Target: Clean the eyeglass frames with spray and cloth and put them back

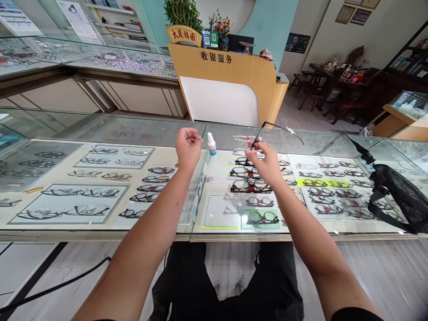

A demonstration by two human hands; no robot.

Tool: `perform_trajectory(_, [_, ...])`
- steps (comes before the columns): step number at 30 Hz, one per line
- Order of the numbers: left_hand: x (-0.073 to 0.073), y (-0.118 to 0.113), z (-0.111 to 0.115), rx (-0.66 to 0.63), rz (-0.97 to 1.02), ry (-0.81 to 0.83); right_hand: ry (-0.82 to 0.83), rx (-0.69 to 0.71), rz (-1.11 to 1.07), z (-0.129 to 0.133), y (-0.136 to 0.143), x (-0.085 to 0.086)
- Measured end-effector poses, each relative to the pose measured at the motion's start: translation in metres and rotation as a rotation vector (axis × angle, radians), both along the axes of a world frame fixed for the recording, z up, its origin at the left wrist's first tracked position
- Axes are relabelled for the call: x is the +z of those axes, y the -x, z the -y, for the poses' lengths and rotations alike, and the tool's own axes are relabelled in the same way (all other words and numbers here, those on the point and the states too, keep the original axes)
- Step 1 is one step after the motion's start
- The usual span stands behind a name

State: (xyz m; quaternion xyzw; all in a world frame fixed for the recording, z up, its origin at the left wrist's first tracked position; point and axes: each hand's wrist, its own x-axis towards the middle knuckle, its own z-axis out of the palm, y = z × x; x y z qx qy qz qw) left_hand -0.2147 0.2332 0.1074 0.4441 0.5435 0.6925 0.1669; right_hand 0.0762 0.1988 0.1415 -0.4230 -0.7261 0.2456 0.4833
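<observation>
My right hand [266,161] pinches a pair of dark-framed eyeglasses [263,126] above the glass counter, near its far edge. One thin temple arm reaches out to the right, with a small white tag on it. My fingers hide part of the frame. My left hand [188,148] is raised over the counter with its fingers curled in, and nothing shows in it. Just right of the left hand, apart from it, a small white spray bottle [211,144] with a blue label stands upright on the glass top.
Under the glass of the counter [214,235] lie rows of eyeglasses [249,185]. A black mesh bag [399,196] with a strap rests at the right end. Beyond the counter stand a wooden cashier desk [224,71] and more display cases [123,60].
</observation>
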Motion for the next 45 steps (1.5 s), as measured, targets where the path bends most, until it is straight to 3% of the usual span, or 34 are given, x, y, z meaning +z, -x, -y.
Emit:
perform_trajectory(8, [0.01, -0.003, 0.005, 0.015, -0.014, -0.011, 0.006, -0.004, 0.002, 0.0, 0.0, 0.0])
perform_trajectory(24, [0.014, -0.006, 0.01, 0.035, -0.089, 0.012, 0.005, -0.003, -0.005, 0.0, -0.001, 0.0])
perform_trajectory(37, [0.005, -0.002, 0.007, 0.041, -0.159, -0.034, 0.001, 0.003, -0.011, 0.001, 0.0, 0.002])
perform_trajectory(45, [0.006, -0.002, 0.007, 0.008, -0.147, 0.042, -0.001, 0.006, -0.009, 0.001, 0.0, 0.001])
